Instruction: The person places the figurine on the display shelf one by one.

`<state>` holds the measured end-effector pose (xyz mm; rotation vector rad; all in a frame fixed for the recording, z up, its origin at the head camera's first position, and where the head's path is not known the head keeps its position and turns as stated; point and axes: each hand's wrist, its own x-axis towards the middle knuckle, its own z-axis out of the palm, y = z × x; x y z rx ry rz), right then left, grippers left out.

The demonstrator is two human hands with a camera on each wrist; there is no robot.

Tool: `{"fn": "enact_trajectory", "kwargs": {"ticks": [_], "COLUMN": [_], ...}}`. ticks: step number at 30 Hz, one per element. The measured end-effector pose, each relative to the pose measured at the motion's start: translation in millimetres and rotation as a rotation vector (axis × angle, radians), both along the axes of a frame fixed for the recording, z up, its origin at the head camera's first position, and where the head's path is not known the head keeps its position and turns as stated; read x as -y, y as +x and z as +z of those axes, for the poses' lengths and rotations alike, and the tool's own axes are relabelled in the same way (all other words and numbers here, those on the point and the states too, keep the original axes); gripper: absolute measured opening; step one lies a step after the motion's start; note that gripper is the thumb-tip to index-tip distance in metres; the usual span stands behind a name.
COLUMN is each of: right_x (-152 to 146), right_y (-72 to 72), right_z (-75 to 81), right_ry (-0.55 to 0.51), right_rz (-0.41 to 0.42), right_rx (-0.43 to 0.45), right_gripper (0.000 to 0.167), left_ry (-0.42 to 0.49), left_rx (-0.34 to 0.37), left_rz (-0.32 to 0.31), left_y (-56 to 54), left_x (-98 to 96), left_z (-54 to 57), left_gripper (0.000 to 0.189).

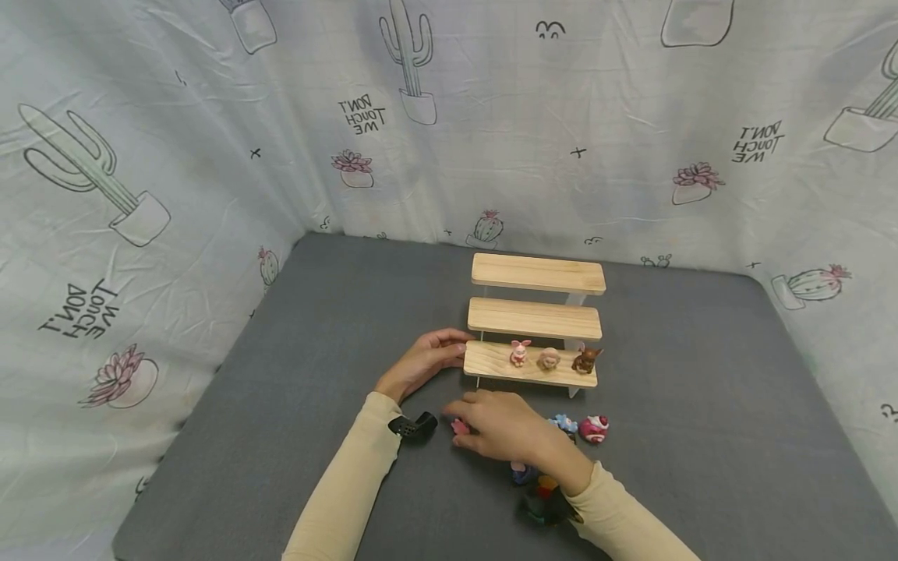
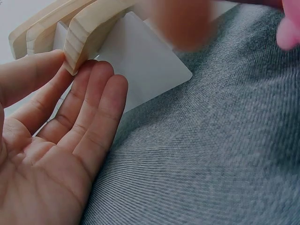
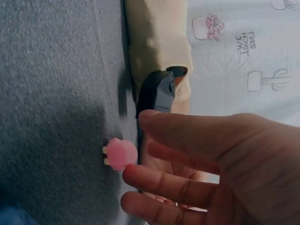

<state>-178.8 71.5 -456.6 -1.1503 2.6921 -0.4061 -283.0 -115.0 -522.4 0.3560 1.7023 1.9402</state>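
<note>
Three small figurines are lined up on the bottom board (image 1: 491, 358) of a three-tier wooden stand (image 1: 536, 271): a pink one with upright ears (image 1: 519, 354), a beige one (image 1: 549, 358) in the middle and a brown one (image 1: 585, 361) by the right end. That board's left end is pinched by the left hand (image 1: 429, 360), thumb against it from one side and fingertips from the other. A loose pink figurine (image 1: 460, 427) can be seen on the grey table (image 1: 337, 312), in front of the stand's left part. It's reached for by the right hand (image 1: 508, 425), thumb and fingers held apart; one fingertip is right by it, but whether it's touched can't be told. More figurines are scattered near the right forearm: a blue-and-white one (image 1: 563, 423), a red-and-pink one (image 1: 594, 428), plus a blue one (image 1: 522, 473) and a dark one (image 1: 547, 508), both partly covered. Everything's backed by a white cactus-print cloth (image 1: 491, 117).
</note>
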Motion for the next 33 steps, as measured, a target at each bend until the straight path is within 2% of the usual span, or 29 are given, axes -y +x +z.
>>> {"fn": "enact_trajectory", "kwargs": {"ticks": [8, 11, 19, 26, 33], "right_x": [-0.7, -1.2, -0.5, -1.1, -2.8], "right_y": [2.0, 2.5, 4.5, 3.6, 1.5], "right_z": [-3.3, -4.5, -5.2, -3.8, -0.9], "right_ry": [0.001, 0.009, 0.029, 0.023, -0.028], "right_rz": [0.004, 0.003, 0.01, 0.023, 0.03], "right_rx": [-0.014, -0.011, 0.087, 0.107, 0.184], "right_gripper": [0.021, 0.019, 0.022, 0.015, 0.01], "left_ry": [0.006, 0.01, 0.005, 0.011, 0.022], "left_rx": [0.0, -0.002, -0.006, -0.001, -0.007], "left_rz": [-0.001, -0.002, -0.001, 0.001, -0.006], "left_y": [1.2, 1.8, 1.7, 0.3, 0.6], "left_x": [-0.4, -0.8, -0.1, 0.0, -0.7], "left_z": [0.7, 1.6, 2.1, 1.4, 0.1], "left_gripper": [0.035, 0.035, 0.036, 0.035, 0.035]}}
